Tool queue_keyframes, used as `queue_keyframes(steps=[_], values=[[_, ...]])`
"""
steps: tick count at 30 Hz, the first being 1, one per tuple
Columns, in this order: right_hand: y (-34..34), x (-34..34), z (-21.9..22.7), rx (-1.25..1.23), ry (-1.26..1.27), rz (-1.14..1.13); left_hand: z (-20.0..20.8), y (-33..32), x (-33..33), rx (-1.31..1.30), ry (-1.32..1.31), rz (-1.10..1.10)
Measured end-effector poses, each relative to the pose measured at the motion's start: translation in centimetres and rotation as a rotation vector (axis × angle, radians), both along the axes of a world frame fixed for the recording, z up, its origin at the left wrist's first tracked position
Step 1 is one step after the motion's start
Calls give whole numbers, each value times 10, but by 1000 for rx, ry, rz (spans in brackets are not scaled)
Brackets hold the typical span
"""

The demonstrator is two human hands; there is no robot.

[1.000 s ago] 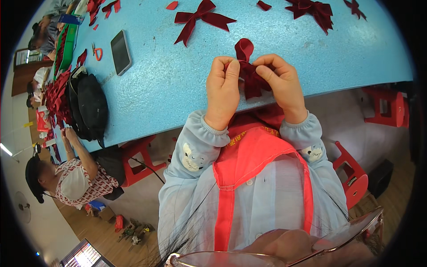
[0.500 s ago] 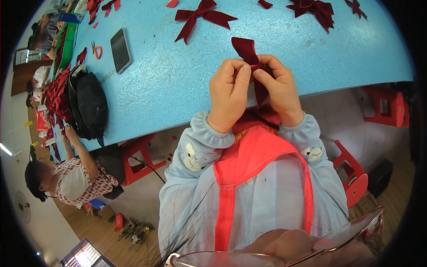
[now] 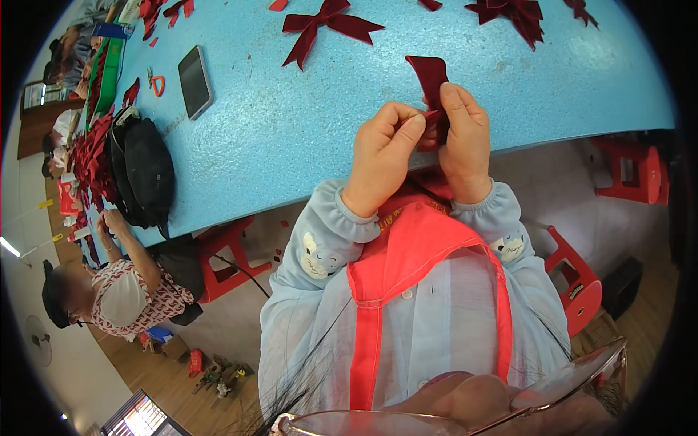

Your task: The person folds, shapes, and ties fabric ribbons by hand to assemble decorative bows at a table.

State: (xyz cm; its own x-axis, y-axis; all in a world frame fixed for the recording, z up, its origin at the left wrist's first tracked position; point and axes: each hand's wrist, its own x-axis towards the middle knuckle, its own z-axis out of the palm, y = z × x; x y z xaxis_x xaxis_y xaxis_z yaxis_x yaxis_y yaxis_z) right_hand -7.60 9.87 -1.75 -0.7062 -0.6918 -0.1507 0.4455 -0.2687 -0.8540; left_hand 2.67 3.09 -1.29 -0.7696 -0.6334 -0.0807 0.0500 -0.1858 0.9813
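Note:
Between my two hands, just above the table's near edge, is a dark red velvet ribbon (image 3: 429, 75), one end of it standing up past my fingers. My left hand (image 3: 387, 152) pinches a folded part of it between thumb and forefinger. With thumb and fingers closed round the upright strip, my right hand (image 3: 465, 142) grips the other side. The part of the ribbon inside my palms is hidden. A tied dark red velvet bow (image 3: 320, 27) lies on the table farther off, and more bows (image 3: 512, 16) lie to its right.
On the blue table (image 3: 254, 145) are a phone (image 3: 195, 81), orange-handled snips (image 3: 157, 84), a black bag (image 3: 145, 171) and a heap of red ribbon (image 3: 91, 160). A co-worker (image 3: 123, 291) sits at the left. Red stools (image 3: 574, 283) stand by the table.
My right hand has moved up along the ribbon and turned more upright. The raised ribbon end has shifted right, and my left hand has moved slightly right.

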Motion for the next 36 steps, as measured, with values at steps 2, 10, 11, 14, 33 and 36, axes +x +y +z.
queue_keyframes(steps=[2,10,11,14,33,36], values=[[-4,4,4,-8,-178,-121,-2,0,0,280,79,-22],[-1,-18,-4,133,243,150,-3,-12,4,-408,-102,88],[-1,-19,-5,145,394,180,0,-13,5,-409,-104,89],[-2,-22,2,181,546,247,8,-18,9,-319,-266,11],[2,-28,5,36,708,298,-6,-1,-11,328,253,325],[3,-25,7,15,676,331,-9,3,-14,326,154,370]])
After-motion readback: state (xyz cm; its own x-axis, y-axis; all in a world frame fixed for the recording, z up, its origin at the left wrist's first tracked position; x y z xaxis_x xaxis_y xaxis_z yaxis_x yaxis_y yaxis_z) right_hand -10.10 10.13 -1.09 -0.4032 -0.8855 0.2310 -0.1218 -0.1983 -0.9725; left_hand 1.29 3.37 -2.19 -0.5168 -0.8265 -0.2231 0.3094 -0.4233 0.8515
